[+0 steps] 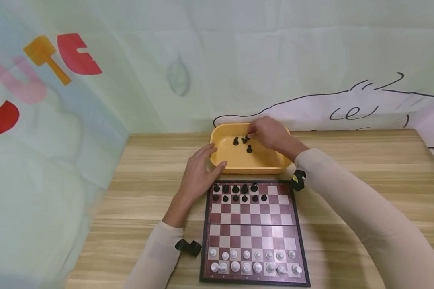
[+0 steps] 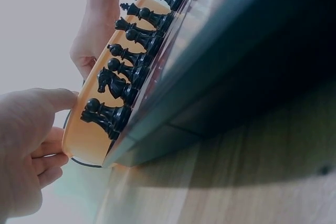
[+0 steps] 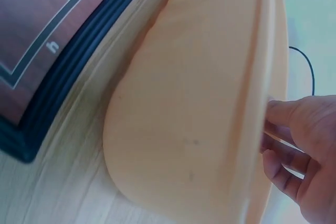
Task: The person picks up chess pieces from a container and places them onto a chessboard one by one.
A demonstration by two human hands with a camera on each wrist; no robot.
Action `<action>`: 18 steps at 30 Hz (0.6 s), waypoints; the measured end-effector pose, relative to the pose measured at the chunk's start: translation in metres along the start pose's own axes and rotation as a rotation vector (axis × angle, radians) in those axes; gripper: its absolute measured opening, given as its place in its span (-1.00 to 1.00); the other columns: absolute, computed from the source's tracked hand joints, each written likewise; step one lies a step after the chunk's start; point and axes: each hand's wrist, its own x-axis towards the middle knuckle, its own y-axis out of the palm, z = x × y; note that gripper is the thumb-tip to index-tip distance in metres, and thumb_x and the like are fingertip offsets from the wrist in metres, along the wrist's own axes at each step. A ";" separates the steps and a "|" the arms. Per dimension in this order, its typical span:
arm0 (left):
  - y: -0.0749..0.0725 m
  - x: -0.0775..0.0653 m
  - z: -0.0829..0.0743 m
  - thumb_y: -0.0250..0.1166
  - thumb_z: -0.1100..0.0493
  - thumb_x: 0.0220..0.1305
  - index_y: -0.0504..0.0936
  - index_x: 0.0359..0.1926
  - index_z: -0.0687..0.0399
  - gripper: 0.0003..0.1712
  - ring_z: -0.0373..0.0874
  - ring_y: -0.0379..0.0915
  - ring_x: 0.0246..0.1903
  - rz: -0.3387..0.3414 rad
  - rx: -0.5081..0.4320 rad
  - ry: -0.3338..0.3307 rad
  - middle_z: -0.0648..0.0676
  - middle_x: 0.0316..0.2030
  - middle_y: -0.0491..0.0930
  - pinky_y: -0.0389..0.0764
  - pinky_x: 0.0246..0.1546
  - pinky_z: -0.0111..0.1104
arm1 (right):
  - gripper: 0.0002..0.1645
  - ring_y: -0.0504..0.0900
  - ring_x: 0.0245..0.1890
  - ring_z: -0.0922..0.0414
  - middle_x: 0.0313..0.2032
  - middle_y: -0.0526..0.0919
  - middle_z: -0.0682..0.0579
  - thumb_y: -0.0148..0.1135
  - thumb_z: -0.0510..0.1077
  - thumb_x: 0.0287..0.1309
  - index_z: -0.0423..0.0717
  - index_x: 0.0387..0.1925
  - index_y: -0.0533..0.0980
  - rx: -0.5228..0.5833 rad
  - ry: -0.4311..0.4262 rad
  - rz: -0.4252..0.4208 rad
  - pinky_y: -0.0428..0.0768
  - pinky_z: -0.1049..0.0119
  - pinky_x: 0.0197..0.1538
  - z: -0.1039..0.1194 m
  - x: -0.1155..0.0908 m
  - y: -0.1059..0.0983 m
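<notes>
A yellow plastic tub (image 1: 235,170) stands behind a magnetic chessboard (image 1: 251,230). My left hand (image 1: 199,172) grips the tub's left front corner, thumb at the front rim and fingers along the side. Inside the tub, my right hand (image 1: 269,132) pinches a small black chess piece (image 1: 247,137), its shape mostly hidden by the fingers. Other black chess pieces lie near it, one of them (image 1: 249,149) closer to the front. In the right wrist view the tub wall (image 3: 184,103) hides the right fingertips.
Black chess pieces (image 2: 116,85) stand in two rows at the board's far left. White pieces (image 1: 246,267) fill two rows along its near side. A printed cloth (image 1: 238,72) hangs right behind the tub, and wooden tabletop (image 1: 354,168) extends on both sides.
</notes>
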 end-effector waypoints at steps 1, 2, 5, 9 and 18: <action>0.000 0.000 0.001 0.19 -0.25 0.21 0.48 0.17 0.14 -0.32 -0.10 0.15 0.26 -0.002 -0.001 0.002 0.04 0.28 0.34 0.15 0.25 -0.15 | -0.82 0.58 -0.18 0.16 -0.24 0.68 0.11 0.19 -0.06 0.22 -0.02 -0.24 0.65 0.003 -0.006 -0.005 0.51 0.20 -0.06 -0.001 -0.001 -0.001; 0.000 0.000 0.001 0.19 -0.25 0.21 0.48 0.16 0.14 -0.32 -0.10 0.16 0.26 -0.003 0.001 0.001 0.04 0.28 0.34 0.15 0.25 -0.15 | -0.83 0.58 -0.18 0.16 -0.25 0.69 0.11 0.20 -0.06 0.22 -0.02 -0.25 0.65 0.006 -0.012 -0.011 0.51 0.20 -0.06 -0.001 -0.002 -0.003; 0.000 -0.001 0.001 0.19 -0.25 0.21 0.48 0.17 0.14 -0.31 -0.09 0.15 0.26 -0.001 0.002 -0.004 0.04 0.29 0.33 0.15 0.25 -0.15 | -0.82 0.58 -0.17 0.14 -0.24 0.69 0.11 0.20 -0.06 0.22 -0.02 -0.24 0.65 0.020 -0.015 -0.030 0.51 0.18 -0.07 -0.002 -0.005 -0.008; 0.000 -0.001 0.001 0.19 -0.25 0.21 0.47 0.18 0.13 -0.31 -0.09 0.14 0.27 0.006 0.000 -0.011 0.03 0.30 0.31 0.14 0.25 -0.14 | -0.81 0.57 -0.17 0.14 -0.23 0.68 0.11 0.20 -0.06 0.22 -0.01 -0.21 0.65 0.034 -0.001 -0.046 0.51 0.17 -0.07 -0.002 -0.012 -0.014; -0.001 -0.001 0.000 0.20 -0.23 0.21 0.47 0.18 0.13 -0.32 -0.09 0.14 0.27 0.007 -0.008 -0.010 0.03 0.30 0.31 0.13 0.26 -0.15 | -0.79 0.56 -0.22 0.17 -0.23 0.67 0.10 0.21 -0.09 0.21 -0.03 -0.15 0.63 0.059 0.045 -0.055 0.53 0.21 -0.12 -0.003 -0.027 -0.022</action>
